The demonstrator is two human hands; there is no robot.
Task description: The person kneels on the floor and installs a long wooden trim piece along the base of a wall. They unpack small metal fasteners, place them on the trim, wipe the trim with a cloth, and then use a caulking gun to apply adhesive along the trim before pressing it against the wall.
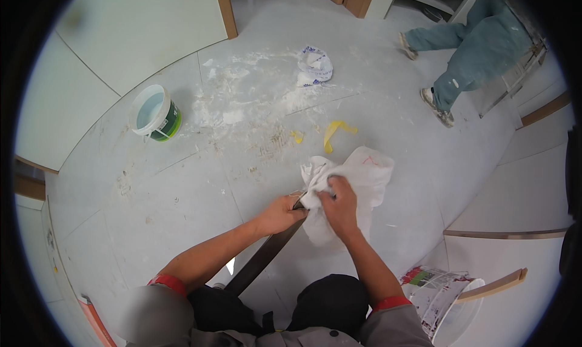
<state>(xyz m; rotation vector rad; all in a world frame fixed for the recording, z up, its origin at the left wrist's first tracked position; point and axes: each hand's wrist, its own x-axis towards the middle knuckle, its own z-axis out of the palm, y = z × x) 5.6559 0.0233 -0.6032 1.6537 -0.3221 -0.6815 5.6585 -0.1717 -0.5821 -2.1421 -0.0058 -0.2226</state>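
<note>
My left hand [280, 215] is closed around a long, dark flat bar [262, 259] near its upper end. The bar slants from between my legs up toward the middle of the view. My right hand [339, 206] is clenched on a bunched white cloth [371, 171], pressed against the bar's upper end right beside my left hand. That end is covered by the cloth's folds. The rest of the cloth hangs loose to the right and below my right hand.
A white-and-green bucket [151, 112] stands at the left. An open plastic bag [315, 66] and yellow scraps [336, 133] lie on the powder-smeared floor [182, 189]. Lower right is a stained bucket [438, 298] with a wooden stick. Another person's legs [479, 56] stand by a ladder [515, 80].
</note>
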